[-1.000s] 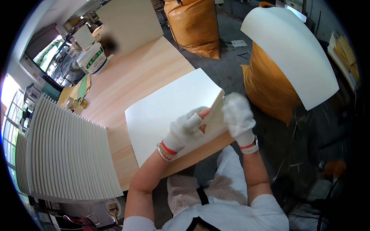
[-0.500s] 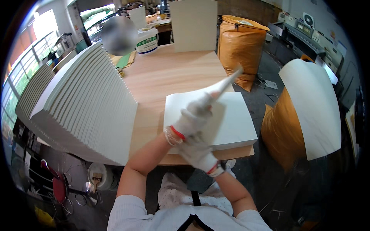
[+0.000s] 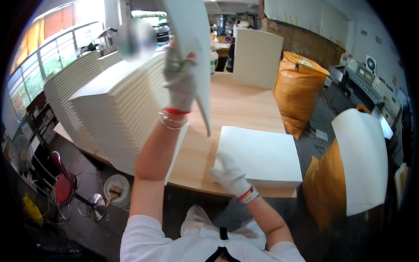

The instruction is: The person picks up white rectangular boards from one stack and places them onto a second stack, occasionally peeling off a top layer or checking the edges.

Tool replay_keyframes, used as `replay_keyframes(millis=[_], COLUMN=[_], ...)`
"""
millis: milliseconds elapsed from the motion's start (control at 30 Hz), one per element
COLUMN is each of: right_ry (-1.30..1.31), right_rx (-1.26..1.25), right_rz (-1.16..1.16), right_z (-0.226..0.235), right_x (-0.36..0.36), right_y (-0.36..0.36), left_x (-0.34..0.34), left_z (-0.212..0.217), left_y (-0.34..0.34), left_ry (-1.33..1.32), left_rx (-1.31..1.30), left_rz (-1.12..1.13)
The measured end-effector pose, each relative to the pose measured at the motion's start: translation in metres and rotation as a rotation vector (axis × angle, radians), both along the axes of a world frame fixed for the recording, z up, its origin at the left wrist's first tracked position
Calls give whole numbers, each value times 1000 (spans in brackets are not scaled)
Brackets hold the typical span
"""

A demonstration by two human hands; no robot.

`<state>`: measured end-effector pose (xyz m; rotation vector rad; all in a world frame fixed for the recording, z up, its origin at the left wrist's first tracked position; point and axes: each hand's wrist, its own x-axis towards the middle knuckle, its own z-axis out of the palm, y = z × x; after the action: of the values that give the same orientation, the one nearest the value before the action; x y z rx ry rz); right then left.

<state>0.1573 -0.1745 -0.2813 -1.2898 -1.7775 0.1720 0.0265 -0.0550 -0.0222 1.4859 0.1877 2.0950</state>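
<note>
The white-gloved left hand point(image 3: 180, 85) is gripping a smooth, white, curving paper-like slab point(image 3: 194, 39); its sheet count cannot be told. The slab is standing near-upright along its long axis, at the left hand's right side and well apart from the white-gloved right hand point(image 3: 230, 175). The latter is blurring at the left edge of a flat, white, rectangular paper stack point(image 3: 262, 153); its finger opening cannot be told. Leftward, a tall, ridged, off-white layered pile point(image 3: 135, 105) is standing on the pale wood-grain table point(image 3: 244, 102). Beyond, a wrinkled orange plastic sack point(image 3: 299, 89) is bulging.
</note>
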Motion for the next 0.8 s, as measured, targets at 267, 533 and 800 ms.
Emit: replay_keyframes(millis=[267, 533, 800], right_ry=[726, 894, -483], right_rx=[296, 139, 545], right_rz=[533, 566, 235], right_z=[211, 295, 281], right_x=[-40, -116, -160], right_y=[78, 130, 204], left_x=[32, -28, -296], left_z=[95, 154, 101], left_y=[-83, -35, 25], left_ry=[362, 794, 1080], left_rx=[704, 409, -102], left_rz=[611, 798, 1125])
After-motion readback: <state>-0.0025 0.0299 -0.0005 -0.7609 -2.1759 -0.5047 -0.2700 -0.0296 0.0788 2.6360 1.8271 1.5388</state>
